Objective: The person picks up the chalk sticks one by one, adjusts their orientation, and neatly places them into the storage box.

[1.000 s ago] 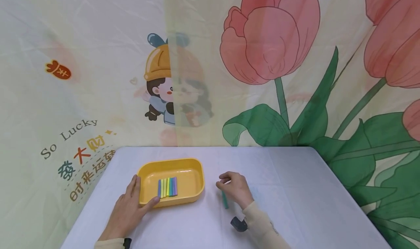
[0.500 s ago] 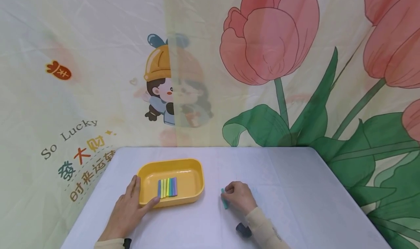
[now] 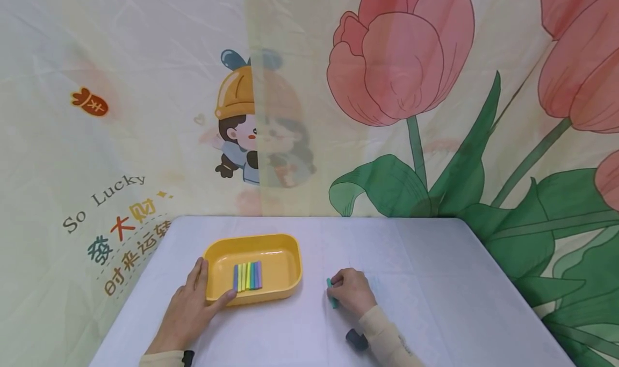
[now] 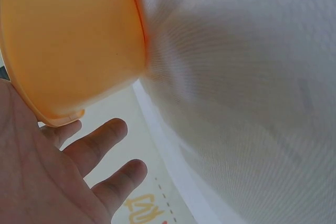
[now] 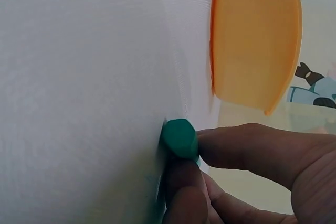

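Head cam overlooks; wrist cams close; share tray [image 3: 290, 259].

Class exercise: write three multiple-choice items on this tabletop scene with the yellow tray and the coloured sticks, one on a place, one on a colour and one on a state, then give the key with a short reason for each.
1. Where is the row of coloured sticks?
A. inside the yellow tray
B. on the cloth by the right hand
C. in the left hand

2. What colour is the stick at the right hand?
A. red
B. green
C. purple

3. What is the left hand doing?
A. lifting the tray
B. resting in the air
C. lying against the tray's near corner

Key: 1 A, the sticks lie on the tray floor. 2 B, the wrist view shows a green end pinched by the fingers. 3 C, thumb and fingers bracket that corner.
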A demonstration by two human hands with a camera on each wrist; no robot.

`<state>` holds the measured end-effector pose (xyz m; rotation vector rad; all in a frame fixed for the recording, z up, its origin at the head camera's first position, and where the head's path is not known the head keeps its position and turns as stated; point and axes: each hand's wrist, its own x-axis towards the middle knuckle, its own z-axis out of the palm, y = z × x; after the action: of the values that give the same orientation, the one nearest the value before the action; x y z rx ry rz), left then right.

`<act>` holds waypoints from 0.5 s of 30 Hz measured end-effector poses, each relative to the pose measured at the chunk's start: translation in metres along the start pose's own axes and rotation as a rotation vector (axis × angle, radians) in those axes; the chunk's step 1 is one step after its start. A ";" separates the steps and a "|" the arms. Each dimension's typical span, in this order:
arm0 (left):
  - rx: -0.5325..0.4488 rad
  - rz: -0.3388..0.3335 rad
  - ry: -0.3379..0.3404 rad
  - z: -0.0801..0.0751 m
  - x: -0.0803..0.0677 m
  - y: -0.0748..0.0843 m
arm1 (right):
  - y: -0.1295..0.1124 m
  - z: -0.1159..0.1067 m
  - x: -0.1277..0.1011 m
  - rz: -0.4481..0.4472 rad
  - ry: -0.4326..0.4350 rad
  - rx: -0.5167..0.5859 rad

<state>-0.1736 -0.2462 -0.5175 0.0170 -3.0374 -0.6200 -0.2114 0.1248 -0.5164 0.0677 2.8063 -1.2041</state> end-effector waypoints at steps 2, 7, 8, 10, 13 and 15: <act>-0.002 0.004 0.002 0.000 0.000 0.000 | 0.001 -0.001 0.000 -0.010 0.003 0.009; -0.007 0.010 0.008 0.000 0.000 0.000 | 0.003 -0.002 -0.001 -0.024 0.008 0.022; -0.007 0.011 0.010 0.000 0.000 -0.001 | 0.003 -0.002 -0.001 -0.022 0.006 0.025; -0.008 0.011 0.013 0.000 0.001 -0.001 | 0.004 -0.002 -0.001 -0.021 0.004 0.029; -0.013 0.014 0.016 0.000 0.000 -0.001 | 0.005 -0.003 -0.001 -0.027 0.002 0.043; -0.016 0.017 0.017 -0.001 0.000 -0.001 | 0.007 -0.003 0.000 -0.032 -0.001 0.048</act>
<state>-0.1732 -0.2473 -0.5172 -0.0045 -3.0131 -0.6395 -0.2109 0.1318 -0.5191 0.0261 2.7879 -1.2786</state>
